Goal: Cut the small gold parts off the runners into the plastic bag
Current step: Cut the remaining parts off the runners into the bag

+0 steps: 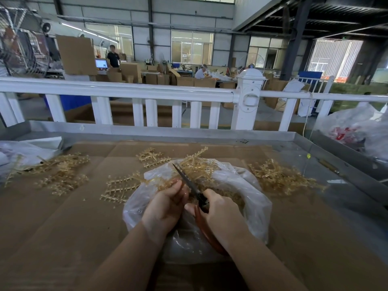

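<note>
A clear plastic bag [247,190] lies open at the table's centre, with cut gold parts inside. My left hand [165,204] pinches a gold runner [195,166] over the bag's mouth. My right hand [220,215] grips red-handled scissors [192,186], whose dark blades point up and left against the runner beside my left fingers. The scissor handles are partly hidden under my right palm.
Loose gold runners lie in heaps at the left [56,171], the right [281,177] and behind the bag [152,157]. Cardboard [63,227] covers the metal-rimmed table [189,134]. White bags sit at the far left [25,153] and right [361,127]. A white railing [126,89] stands behind.
</note>
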The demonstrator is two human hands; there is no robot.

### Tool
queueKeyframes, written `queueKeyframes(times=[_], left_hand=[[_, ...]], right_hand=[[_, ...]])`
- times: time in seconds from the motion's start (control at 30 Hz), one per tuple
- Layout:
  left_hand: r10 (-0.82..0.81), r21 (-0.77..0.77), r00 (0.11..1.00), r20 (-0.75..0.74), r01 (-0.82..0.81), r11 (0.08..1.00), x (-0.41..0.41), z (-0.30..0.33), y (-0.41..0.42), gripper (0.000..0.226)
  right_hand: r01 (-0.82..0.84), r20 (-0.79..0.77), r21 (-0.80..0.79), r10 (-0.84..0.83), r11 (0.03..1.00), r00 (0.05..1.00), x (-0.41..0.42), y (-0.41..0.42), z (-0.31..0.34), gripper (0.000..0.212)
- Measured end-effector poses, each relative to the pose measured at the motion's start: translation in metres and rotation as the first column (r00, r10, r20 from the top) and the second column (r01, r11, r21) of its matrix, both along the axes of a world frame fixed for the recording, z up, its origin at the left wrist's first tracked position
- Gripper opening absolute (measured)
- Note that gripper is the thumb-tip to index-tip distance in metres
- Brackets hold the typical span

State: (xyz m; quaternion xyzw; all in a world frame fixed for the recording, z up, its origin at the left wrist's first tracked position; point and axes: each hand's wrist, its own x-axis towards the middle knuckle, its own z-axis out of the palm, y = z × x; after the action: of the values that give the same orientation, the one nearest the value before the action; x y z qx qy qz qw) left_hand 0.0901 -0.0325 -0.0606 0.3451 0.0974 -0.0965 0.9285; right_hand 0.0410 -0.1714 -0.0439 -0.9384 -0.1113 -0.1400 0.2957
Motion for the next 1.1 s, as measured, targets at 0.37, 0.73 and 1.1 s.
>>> queueKeyframes(times=[0.37, 0.73, 1.1], left_hand=[[0.109, -0.021, 0.994, -0.008, -0.109, 0.994, -0.001, 0.003, -0.003, 0.043], [0.025, 0.113, 0.997, 0.074, -0.033, 0.993, -0.011, 0.005, -0.004, 0.015], [-0.001, 0.095, 0.993, 0.118, -0.011, 0.995, -0.022, 0.011, -0.004, 0.054]], right_hand=[[0.012, 0.111, -0.035, -0.008, 0.999, 0.994, -0.005, -0.001, -0.006, 0.037], [0.013, 0.032, -0.008, -0.013, 1.000, 0.999, -0.001, 0.005, 0.001, 0.040], [0.042, 0.078, -0.089, -0.035, 0.995, 0.996, 0.000, -0.003, -0.008, 0.041]])
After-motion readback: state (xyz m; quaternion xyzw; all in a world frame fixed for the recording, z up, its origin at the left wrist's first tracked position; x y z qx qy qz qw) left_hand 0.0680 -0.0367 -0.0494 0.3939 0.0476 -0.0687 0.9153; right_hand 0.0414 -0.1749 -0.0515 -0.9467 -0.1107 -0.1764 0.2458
